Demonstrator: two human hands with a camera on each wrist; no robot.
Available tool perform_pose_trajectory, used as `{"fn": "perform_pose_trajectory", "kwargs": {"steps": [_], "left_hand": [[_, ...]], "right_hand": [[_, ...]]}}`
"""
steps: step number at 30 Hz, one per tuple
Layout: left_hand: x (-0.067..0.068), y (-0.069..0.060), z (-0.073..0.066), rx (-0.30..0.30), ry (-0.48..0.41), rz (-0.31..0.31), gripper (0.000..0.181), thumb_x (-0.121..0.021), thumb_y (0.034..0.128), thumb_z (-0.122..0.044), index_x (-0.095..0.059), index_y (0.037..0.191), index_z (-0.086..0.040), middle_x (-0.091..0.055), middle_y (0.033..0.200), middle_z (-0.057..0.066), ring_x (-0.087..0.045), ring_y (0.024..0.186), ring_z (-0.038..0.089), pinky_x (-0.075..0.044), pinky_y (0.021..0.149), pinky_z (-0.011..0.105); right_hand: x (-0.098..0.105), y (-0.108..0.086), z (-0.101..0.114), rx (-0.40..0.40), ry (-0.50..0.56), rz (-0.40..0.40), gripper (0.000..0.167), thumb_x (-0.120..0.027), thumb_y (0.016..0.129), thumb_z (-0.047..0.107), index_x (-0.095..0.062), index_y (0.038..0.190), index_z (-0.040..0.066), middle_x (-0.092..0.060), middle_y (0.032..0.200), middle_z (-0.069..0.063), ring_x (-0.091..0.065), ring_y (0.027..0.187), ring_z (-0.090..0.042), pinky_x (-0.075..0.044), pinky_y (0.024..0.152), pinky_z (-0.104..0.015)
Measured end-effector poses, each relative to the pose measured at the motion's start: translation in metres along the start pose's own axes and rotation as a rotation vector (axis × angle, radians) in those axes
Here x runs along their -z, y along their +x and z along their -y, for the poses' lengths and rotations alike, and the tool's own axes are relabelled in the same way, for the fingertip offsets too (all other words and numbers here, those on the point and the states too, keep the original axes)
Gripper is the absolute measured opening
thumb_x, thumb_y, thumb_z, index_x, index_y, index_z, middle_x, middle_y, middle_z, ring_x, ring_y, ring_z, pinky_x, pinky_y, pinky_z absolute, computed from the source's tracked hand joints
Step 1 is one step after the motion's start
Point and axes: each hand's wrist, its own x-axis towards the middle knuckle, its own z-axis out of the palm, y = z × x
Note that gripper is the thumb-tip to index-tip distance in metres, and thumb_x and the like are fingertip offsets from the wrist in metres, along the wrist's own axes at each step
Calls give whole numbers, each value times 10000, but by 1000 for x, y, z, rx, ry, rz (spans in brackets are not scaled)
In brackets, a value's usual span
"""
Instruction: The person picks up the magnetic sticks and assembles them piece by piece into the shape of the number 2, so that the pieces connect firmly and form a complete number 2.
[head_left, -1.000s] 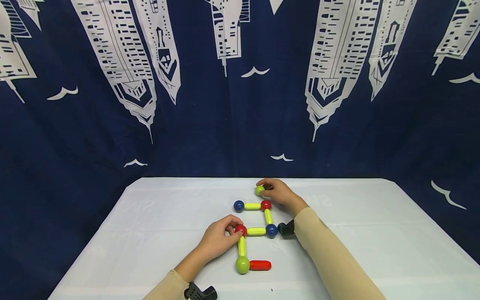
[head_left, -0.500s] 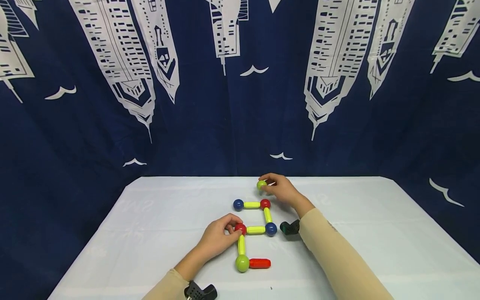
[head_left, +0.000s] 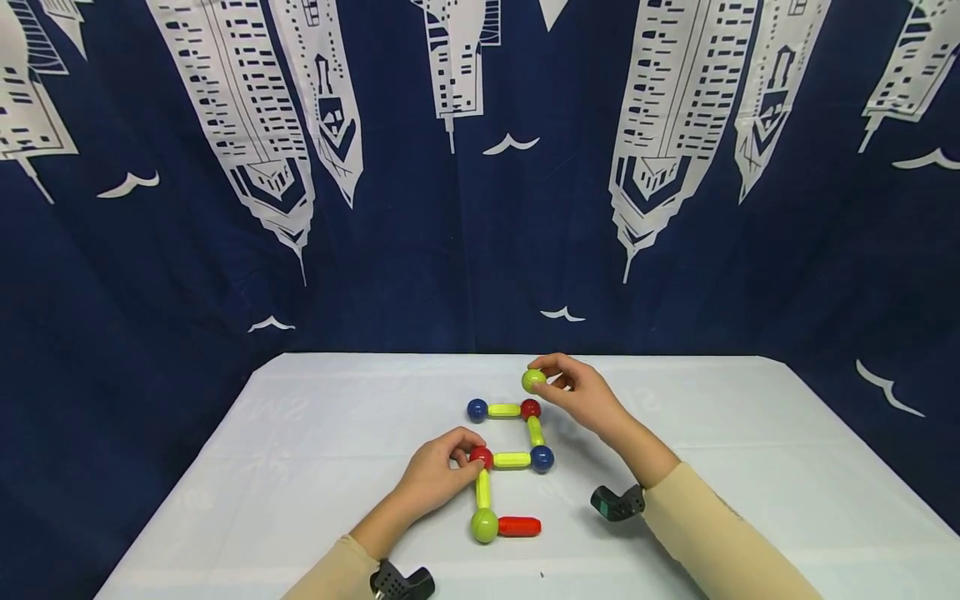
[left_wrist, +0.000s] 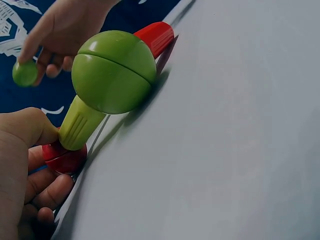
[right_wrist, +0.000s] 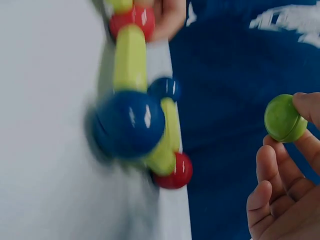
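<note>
A zigzag of toy rods and balls lies on the white table. My left hand point(head_left: 442, 471) pinches its red ball point(head_left: 482, 457) at the left bend. From that ball a yellow-green rod point(head_left: 483, 492) leads toward me to a green ball point(head_left: 484, 526) with a red rod point(head_left: 519, 527). Another rod point(head_left: 512, 460) runs right to a blue ball point(head_left: 542, 458); beyond it come a second red ball point(head_left: 530, 408) and a second blue ball point(head_left: 477, 409). Above the far end, my right hand point(head_left: 577, 390) holds a loose green ball point(right_wrist: 285, 118) between thumb and fingers.
The white table point(head_left: 337, 433) ends at a far edge just behind my right hand. A dark blue cloth point(head_left: 465, 250) with white building prints hangs behind it. Wrist cameras point(head_left: 618, 503) sit on both forearms.
My right hand, with the loose green ball, has moved slightly right, and its forearm has swung outward to the right. The left hand and the joined pieces stay put.
</note>
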Motion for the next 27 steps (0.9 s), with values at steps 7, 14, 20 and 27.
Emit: {"fn": "perform_pose_trajectory", "kwargs": {"steps": [7,14,20,27], "left_hand": [[0,0,-1,-2,1,-6,194,-718,874,-251,-658,1059,-266,-656,911,-116,-524,738,44,-395,642,207],[1,-1,-2,-11,-1,-2,191,-705,879,-239,-660,1064,-258,-659,916,-115,-525,736,38,-399,641,205],[-1,0,-1,-15,4,-6,179,-701,886,-243,-659,1059,-257,-666,922,-122,-524,734,32,-397,637,203],[-1,0,0,-13,7,-7,190,-702,882,-230,-662,1067,-256,-665,922,-112,-530,739,37,-405,634,206]], "right_hand": [[-3,-48,13,47,49,35,255,-712,930,256,-652,1174,216,-689,1120,-19,-587,850,-183,-487,684,-243],[-10,-91,11,72,81,117,293,-723,915,200,-639,1182,115,-671,1073,-63,-576,799,-117,-479,636,-231],[-17,-116,4,42,72,209,309,-719,917,226,-630,1185,99,-658,1039,-28,-554,746,-94,-458,570,-223],[-23,-131,-5,3,76,272,295,-711,921,236,-622,1170,105,-644,1044,-26,-530,703,-55,-436,563,-201]]}}
